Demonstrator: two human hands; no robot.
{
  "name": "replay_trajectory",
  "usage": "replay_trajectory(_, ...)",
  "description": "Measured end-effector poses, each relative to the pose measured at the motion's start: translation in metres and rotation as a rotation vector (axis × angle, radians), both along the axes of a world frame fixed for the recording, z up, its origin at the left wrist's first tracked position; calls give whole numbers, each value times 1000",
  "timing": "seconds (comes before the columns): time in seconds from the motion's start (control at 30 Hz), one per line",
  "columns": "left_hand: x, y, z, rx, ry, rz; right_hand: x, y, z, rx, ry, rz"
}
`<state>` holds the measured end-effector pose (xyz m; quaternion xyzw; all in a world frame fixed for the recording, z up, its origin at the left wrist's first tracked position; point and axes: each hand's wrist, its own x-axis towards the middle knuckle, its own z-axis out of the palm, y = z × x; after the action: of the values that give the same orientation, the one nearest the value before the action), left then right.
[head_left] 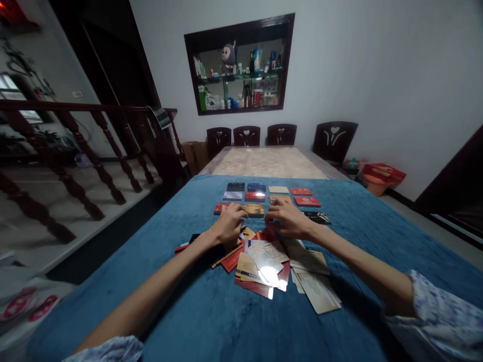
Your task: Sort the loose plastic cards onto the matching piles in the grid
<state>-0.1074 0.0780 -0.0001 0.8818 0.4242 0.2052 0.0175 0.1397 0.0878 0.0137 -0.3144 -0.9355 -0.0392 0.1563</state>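
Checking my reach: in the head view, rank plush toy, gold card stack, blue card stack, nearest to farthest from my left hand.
1. Gold card stack, beside your left hand.
2. Blue card stack, back row.
3. Plush toy, wall niche.

Dim light, glare on cards (266, 255)

A plain pale wall (377, 70) spans the far side, with a dark-framed niche (241, 25) whose glass shelves (245, 77) hold a purple plush toy (228, 59) among bottles and jars. Dark chairs (272, 131) stand around the far end of the tabletop (260, 162), whose near part lies under a blue cloth (181, 322). At left, a reddish-brown wooden balustrade (103, 128) borders a pale floor (94, 173); a cardboard box (195, 156) sits beyond. The light is dim.
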Motion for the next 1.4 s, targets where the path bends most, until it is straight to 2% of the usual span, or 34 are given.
replay_trajectory(0.1, 11, -14, 1, -24, 3, -38, 11, -6, -6, -46, 45, 73)
replay_trajectory(0.3, 28, -41, 0, -54, 16, -95, 22, -22, -11, -79, 89, 85)
replay_trajectory(0.5, 30, -58, -1, -38, -11, -109, 23, -42, -10, -161, 112, 114)
replay_trajectory(0.67, 24, -66, -2, -39, -30, -136, 25, -51, -11, -219, 80, 119)
replay_trajectory(0.83, 23, -74, -1, -57, 40, -187, 26, -52, -14, -268, 16, 109)
replay_trajectory(1.17, 20, -78, 1, -49, 55, -218, 22, -55, -15, -254, 1, 127)
replay_trajectory(1.4, 21, -77, -4, -61, -10, -208, 25, -49, -18, -226, 10, 166)
